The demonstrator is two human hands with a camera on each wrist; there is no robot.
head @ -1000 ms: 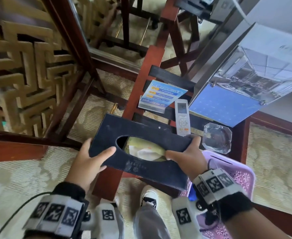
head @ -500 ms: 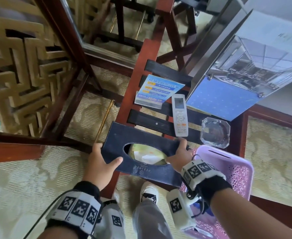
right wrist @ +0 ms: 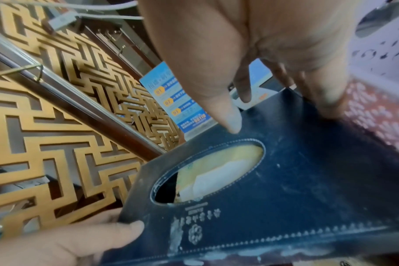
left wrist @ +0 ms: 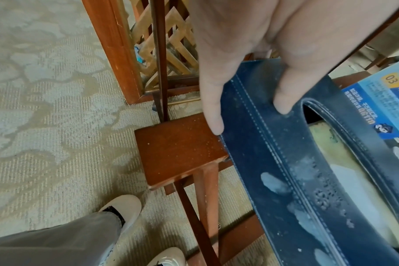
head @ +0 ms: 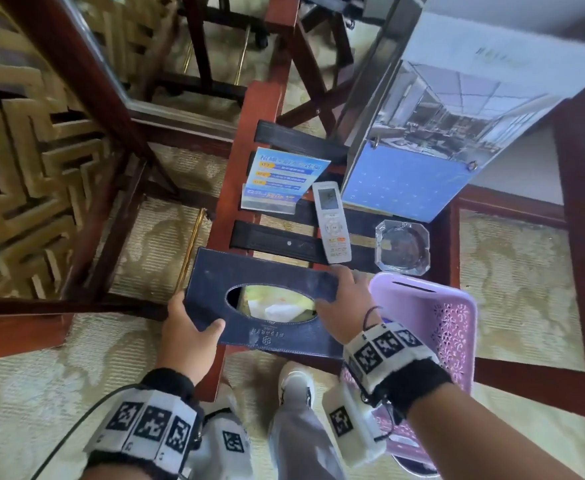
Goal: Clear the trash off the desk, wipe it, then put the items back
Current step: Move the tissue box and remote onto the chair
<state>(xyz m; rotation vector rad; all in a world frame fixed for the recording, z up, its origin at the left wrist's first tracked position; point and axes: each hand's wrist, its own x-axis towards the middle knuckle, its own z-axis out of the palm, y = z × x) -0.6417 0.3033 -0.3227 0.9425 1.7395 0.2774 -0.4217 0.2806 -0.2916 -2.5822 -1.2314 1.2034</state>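
A dark blue leather tissue box with an oval slot showing white tissue sits at the near end of the slatted red wooden stand. My left hand grips its left end, thumb on top. My right hand grips its right end, thumb on the lid. The box is dusty, with pale smears near its front edge.
On the stand behind the box lie a white remote, a blue leaflet holder, a glass ashtray and a standing calendar. A lilac plastic basket stands at the right. A gold lattice screen borders the left; my feet are below.
Both hands have brought the tissue box lower and closer to the stand's near end; the view has shifted so the stand sits lower in frame.
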